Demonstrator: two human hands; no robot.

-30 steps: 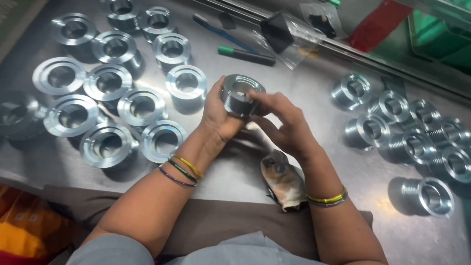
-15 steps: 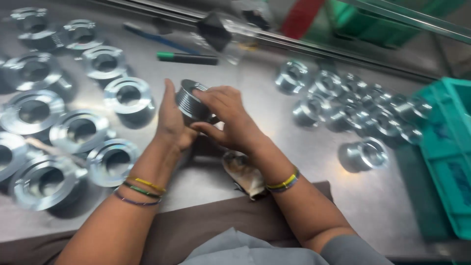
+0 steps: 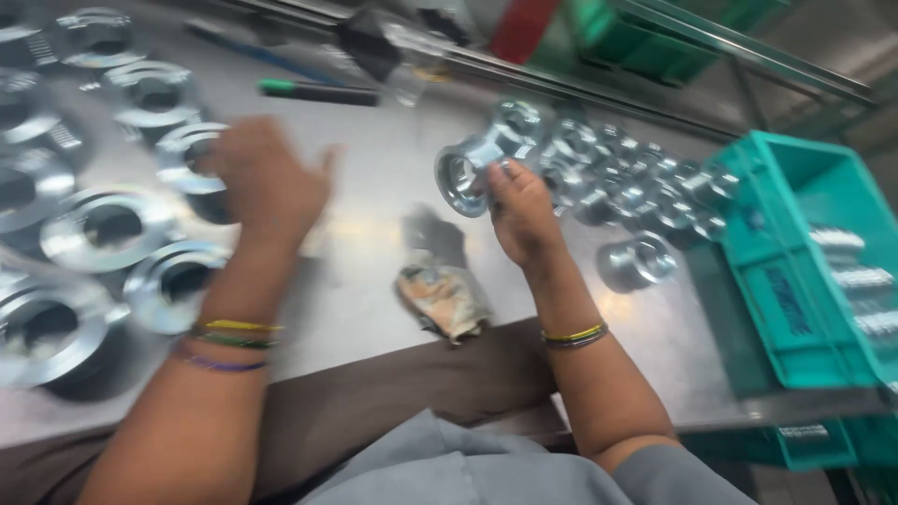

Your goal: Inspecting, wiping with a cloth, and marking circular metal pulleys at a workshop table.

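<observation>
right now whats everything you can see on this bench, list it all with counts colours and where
metal flanged ring in hand: one, silver, gripped by the right hand at mid-bench
large metal rings: about eight, silver, left side of the bench, blurred
small metal fittings: a cluster, too blurred to count, silver, right of centre
marker: one, green and black, far side
crumpled rag: one, grubby tan, near edge, centre
crate: one, teal, right edge, metal parts inside
bench top: one, grey steel
left hand: open, over the large rings, blurred
right hand: closed on the flanged ring
</observation>
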